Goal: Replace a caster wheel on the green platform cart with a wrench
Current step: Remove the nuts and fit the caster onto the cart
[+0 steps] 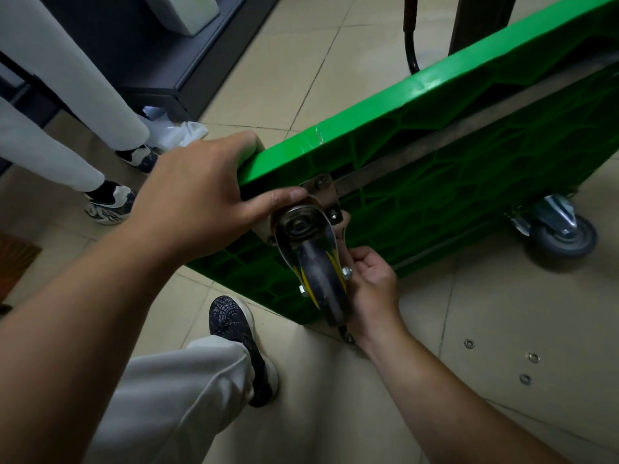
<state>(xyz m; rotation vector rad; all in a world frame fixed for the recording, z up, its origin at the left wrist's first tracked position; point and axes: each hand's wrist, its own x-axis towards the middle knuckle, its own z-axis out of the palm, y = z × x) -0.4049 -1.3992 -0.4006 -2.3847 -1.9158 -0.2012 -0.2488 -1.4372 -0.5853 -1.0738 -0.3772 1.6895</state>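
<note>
The green platform cart [435,135] stands tipped on its edge, ribbed underside facing me. At its near corner a worn black caster wheel [321,283] with yellow hub hangs from a dark mounting plate [323,192]. My left hand [201,195] grips the cart's corner, thumb lying against the top of the caster. My right hand [371,283] is curled round a wrench [341,229] behind the wheel; the wrench head sits by a plate bolt, and its tail end pokes out below my wrist. Most of the wrench is hidden.
A second, grey caster [562,232] sits at the cart's far right corner. Another person's legs and shoes [110,202] stand at left beside a dark cabinet [160,61]. My own shoe [241,336] is under the cart corner. Three small metal fittings [469,343] are set in the floor at right.
</note>
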